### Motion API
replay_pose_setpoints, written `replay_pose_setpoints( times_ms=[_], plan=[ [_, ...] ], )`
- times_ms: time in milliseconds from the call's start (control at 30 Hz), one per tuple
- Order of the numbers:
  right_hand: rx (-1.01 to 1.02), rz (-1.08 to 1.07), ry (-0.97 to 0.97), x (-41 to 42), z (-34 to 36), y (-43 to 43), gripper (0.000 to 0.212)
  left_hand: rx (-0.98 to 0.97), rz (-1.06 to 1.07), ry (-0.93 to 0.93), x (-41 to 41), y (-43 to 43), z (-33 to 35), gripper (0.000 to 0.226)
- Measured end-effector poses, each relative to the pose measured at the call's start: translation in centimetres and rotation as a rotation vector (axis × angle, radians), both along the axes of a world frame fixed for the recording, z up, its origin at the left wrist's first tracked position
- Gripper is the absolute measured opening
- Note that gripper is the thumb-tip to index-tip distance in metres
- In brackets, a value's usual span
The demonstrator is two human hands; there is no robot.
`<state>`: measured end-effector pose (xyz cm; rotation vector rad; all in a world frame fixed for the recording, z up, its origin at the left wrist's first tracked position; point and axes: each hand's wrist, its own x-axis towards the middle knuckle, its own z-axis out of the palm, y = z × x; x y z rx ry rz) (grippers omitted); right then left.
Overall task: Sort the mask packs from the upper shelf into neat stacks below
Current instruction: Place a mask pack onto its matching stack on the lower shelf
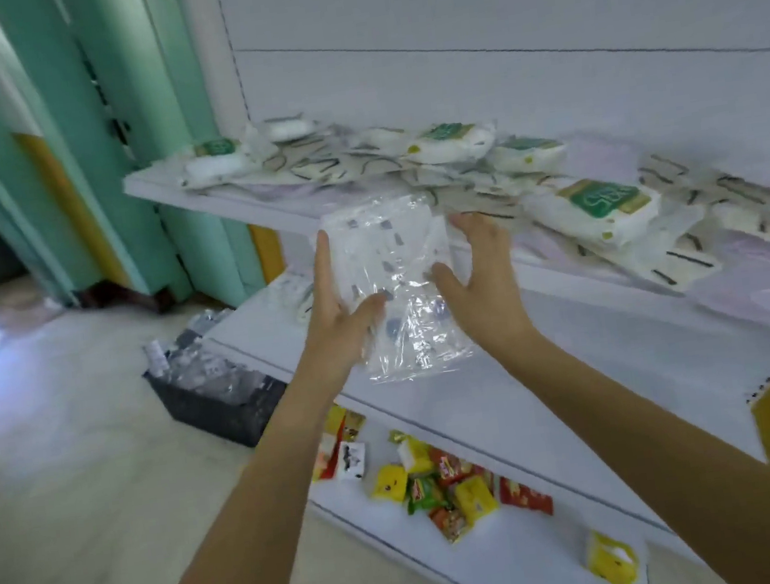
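I hold a clear mask pack [397, 285] between both hands in front of the upper shelf [216, 201], above the bare middle shelf [576, 365]; my left hand [342, 311] has its grip closed on the left edge, thumb across the front, and my right hand [478, 280] presses the right edge with fingers spread. The loose pile [478, 159] remains on the upper shelf. I judge the film slippery, so I should square the edges between my palms, then lower it flat and start a tidy stack near the shelf's front
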<state>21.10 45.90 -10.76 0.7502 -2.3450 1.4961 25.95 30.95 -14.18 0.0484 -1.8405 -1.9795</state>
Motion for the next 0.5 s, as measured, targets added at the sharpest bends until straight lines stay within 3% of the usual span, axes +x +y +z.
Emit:
replay_pose_setpoints(
  times_ms=[67,133,300,500],
  plan=[
    [-0.054,0.191,-0.185,2.5,-2.0,-4.2,0.047,0.034,0.055,-0.054,2.2,-4.3,-1.7,0.097],
    [-0.077,0.256,-0.320,4.7,-4.6,-8.3,0.049,0.073,0.061,-0.145,4.3,-8.3,-3.5,0.094],
    [-0.087,0.204,-0.515,8.1,-10.9,-17.3,0.058,0.080,0.024,-0.387,7.6,-16.3,-8.2,0.051],
    [-0.104,0.098,-0.664,8.6,-14.6,-23.6,0.064,0.006,-0.086,-0.573,7.6,-22.9,-10.8,0.051]
  ],
)
